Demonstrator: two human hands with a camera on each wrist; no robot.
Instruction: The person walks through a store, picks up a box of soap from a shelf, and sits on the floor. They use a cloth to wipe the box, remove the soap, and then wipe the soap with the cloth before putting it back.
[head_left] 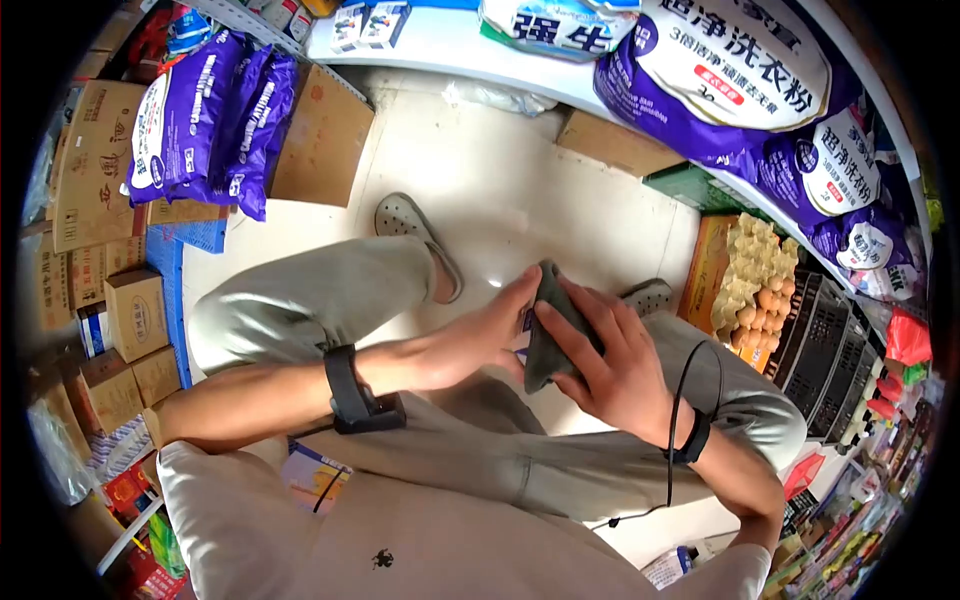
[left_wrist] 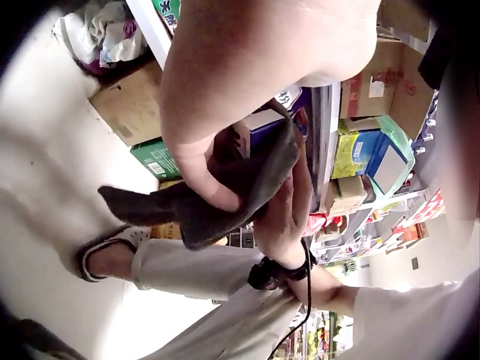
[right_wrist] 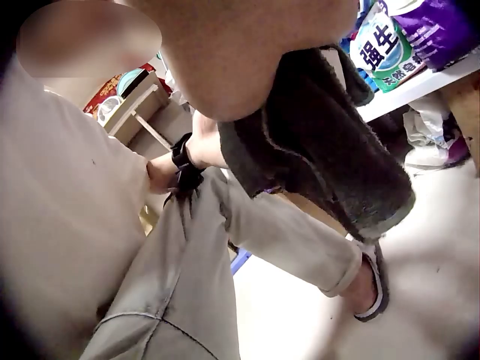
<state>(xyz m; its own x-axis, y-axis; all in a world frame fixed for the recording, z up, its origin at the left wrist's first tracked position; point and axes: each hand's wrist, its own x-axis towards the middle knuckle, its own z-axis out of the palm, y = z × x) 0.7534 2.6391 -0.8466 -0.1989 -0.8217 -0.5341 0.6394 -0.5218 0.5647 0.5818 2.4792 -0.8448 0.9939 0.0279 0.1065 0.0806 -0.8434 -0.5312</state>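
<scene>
A dark grey cloth point(head_left: 562, 335) is bunched between my two hands, over the lap. My right hand point(head_left: 625, 375) grips it from the right, fingers spread over its folds. From the other side my left hand point(head_left: 465, 345) holds a small white-and-blue box point(head_left: 522, 338), thumb and fingers around it, against the cloth. In the left wrist view the box point(left_wrist: 264, 123) shows behind the thumb, with the cloth point(left_wrist: 240, 187) wrapped below and beside it. Much of the box is hidden. The cloth point(right_wrist: 322, 142) hangs down from the right hand in the right wrist view.
Purple detergent bags point(head_left: 725, 70) and small white boxes point(head_left: 383, 25) stand on a white shelf point(head_left: 440, 45) ahead. Cartons point(head_left: 100, 160) with more purple bags point(head_left: 215, 120) are stacked at left. To the right, eggs point(head_left: 765, 312) sit in a tray beside a black crate point(head_left: 815, 350).
</scene>
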